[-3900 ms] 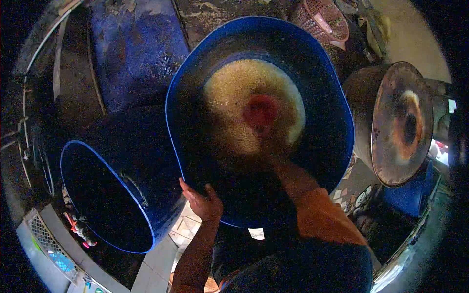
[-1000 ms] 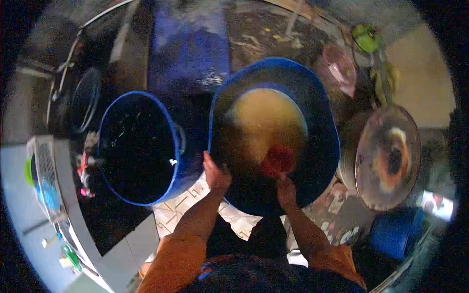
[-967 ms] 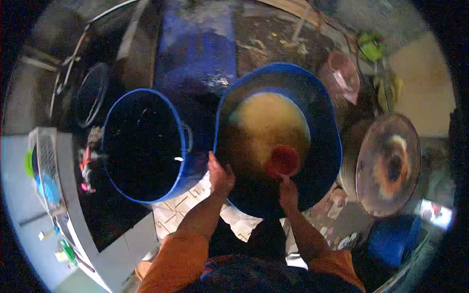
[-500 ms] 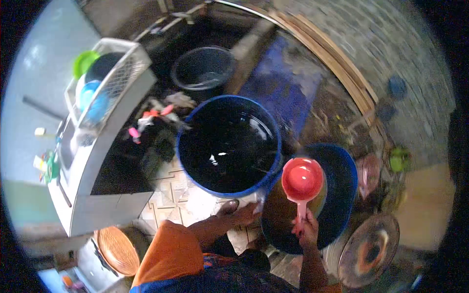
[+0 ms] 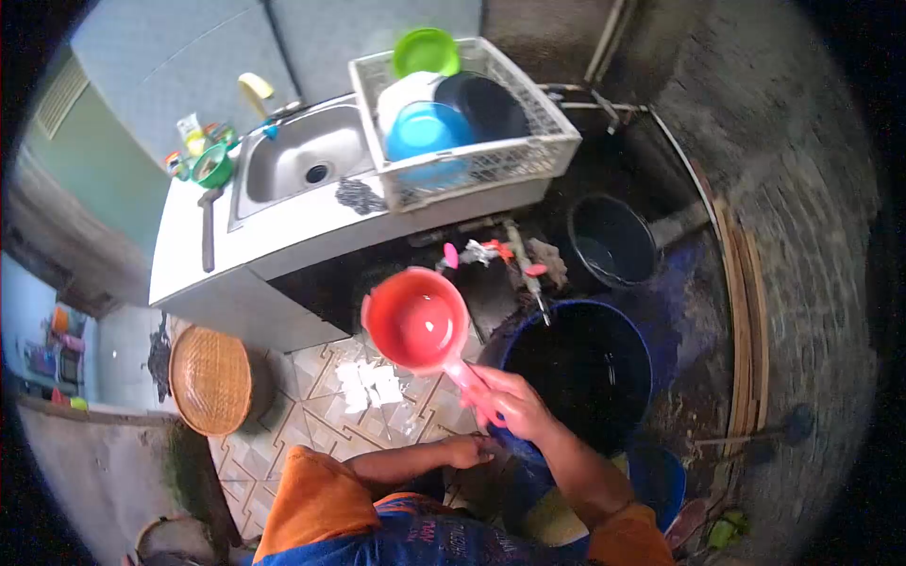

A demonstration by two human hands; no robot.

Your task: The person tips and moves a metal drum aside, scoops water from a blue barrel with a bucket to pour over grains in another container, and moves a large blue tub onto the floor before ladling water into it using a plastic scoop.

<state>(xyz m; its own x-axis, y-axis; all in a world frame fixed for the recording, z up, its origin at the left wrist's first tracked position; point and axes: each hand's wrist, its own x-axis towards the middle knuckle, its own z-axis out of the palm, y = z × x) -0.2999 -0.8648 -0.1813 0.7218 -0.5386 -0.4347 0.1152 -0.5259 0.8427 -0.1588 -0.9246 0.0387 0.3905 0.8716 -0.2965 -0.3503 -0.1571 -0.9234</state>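
My right hand (image 5: 514, 406) is closed round the handle of a pinkish-red water dipper (image 5: 394, 325), its bowl facing up over the tiled floor. A bright glint shows inside the bowl; how much water it holds I cannot tell. Lower down, my left hand (image 5: 467, 451) hangs with its fingers curled together, near the rim of a blue-rimmed drum (image 5: 613, 377) of dark water. Nothing shows in that hand. Partly behind my right forearm lies a blue tub (image 5: 661, 476) with something yellowish in it.
A white counter (image 5: 179, 274) carries a steel sink (image 5: 302, 151) and a white crate (image 5: 472, 156) of bowls. Taps with pink and red handles (image 5: 500, 250) stick out below the crate. A dark bucket (image 5: 612, 241), a woven basket (image 5: 209, 380) and wooden planks (image 5: 741, 311) stand around.
My view has turned left toward the sink. My right hand has carried the dipper from above the blue tub to over the floor by the counter. The left hand stays low.
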